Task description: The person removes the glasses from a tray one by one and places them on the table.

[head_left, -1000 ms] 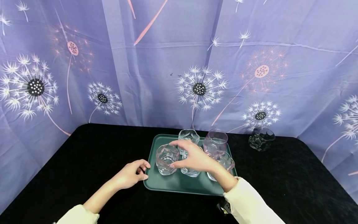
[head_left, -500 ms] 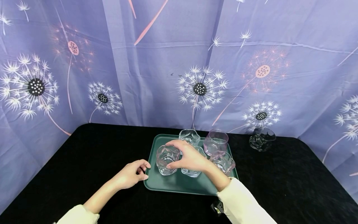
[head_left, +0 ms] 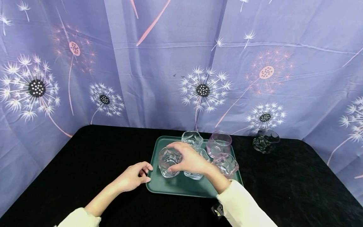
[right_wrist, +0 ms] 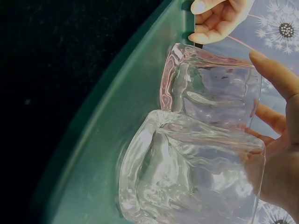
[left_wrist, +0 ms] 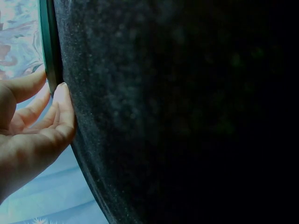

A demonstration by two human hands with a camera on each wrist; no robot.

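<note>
A green tray [head_left: 181,188] lies on the black cloth in the head view. My left hand [head_left: 134,177] grips its left edge, thumb [left_wrist: 35,85] on the upper side and fingertips [left_wrist: 61,95] beneath. My right hand [head_left: 190,160] spans the rim of a faintly pink drinking glass [right_wrist: 212,88] at the tray's left, thumb [right_wrist: 271,72] on one side and fingers [right_wrist: 270,122] on the other. That glass stands upright on the tray. A clear glass [right_wrist: 196,172] stands beside it, partly covered by the right hand in the head view.
Behind the right hand stands another clear glass [head_left: 192,138]. A purple-tinted glass [head_left: 219,145] and a pinkish glass [head_left: 226,164] stand on the tray's right side. Off the tray, a dark-looking glass [head_left: 265,141] sits near the table's back edge, before a purple dandelion-print curtain [head_left: 158,78].
My right hand has shifted left, further over the faintly pink glass, then slowed. My left hand stays at the tray edge, and the glasses keep their places.
</note>
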